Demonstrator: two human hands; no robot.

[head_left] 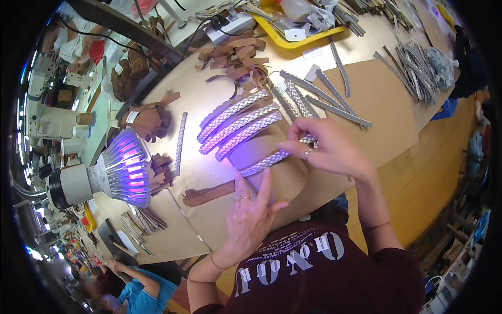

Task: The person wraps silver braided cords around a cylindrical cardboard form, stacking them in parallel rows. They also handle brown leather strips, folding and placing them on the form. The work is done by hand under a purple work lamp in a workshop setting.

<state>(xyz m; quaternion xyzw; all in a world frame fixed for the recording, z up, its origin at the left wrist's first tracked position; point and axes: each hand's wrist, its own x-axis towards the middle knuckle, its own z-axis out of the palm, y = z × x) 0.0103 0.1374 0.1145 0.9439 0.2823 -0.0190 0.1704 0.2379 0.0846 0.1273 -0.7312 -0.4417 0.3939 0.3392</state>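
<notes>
Where the right hand point(327, 149) closes over it, the far end of the silver braided strip point(264, 164) is hidden, thumb and fingers pinched on it. Its free length lies slanted on the tan cardboard sheet point(381, 99), glowing violet under the ribbed white lamp head point(123, 170). Just below the strip, the left hand point(250, 217) rests flat, fingers spread, holding nothing (whether its fingertips touch the braid is hard to tell). Three similar braided strips point(238, 123) lie side by side just beyond, with brown leather offcuts point(238, 52) further back.
</notes>
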